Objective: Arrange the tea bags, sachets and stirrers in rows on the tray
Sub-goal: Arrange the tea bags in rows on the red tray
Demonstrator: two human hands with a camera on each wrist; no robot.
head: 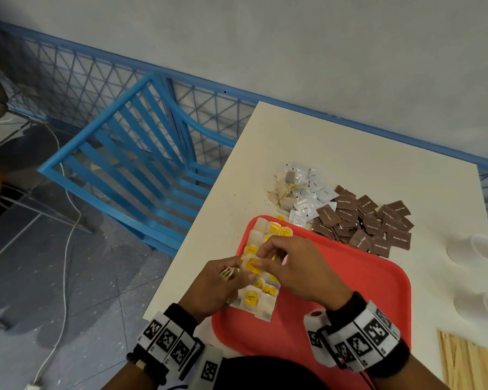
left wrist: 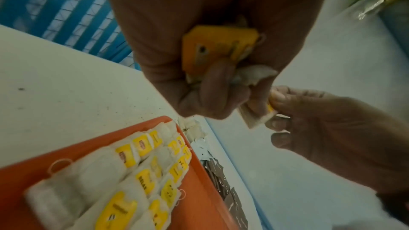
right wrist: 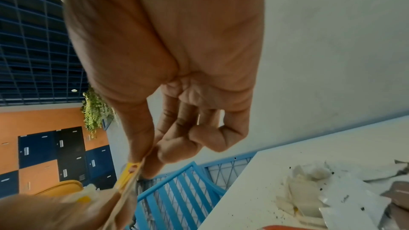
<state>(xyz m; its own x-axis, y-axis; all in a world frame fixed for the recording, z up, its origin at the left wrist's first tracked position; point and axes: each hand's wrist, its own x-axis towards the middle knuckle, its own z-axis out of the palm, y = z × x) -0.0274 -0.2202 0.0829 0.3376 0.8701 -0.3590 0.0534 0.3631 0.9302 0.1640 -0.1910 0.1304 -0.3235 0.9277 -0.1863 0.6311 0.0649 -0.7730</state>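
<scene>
A red tray lies on the white table, with tea bags with yellow tags laid in rows along its left side. Both hands hover over these rows. My left hand grips a small bunch of tea bags in its curled fingers. My right hand pinches one tea bag by thumb and forefinger, right beside the left hand's fingertips; its yellow tag shows in the right wrist view. Beyond the tray lie loose tea bags, white sachets and brown sachets.
Wooden stirrers lie at the table's near right corner. Two white cups stand along the right edge. A blue slatted chair stands left of the table, by a blue mesh fence. Tea crumbs dot the table near the loose bags.
</scene>
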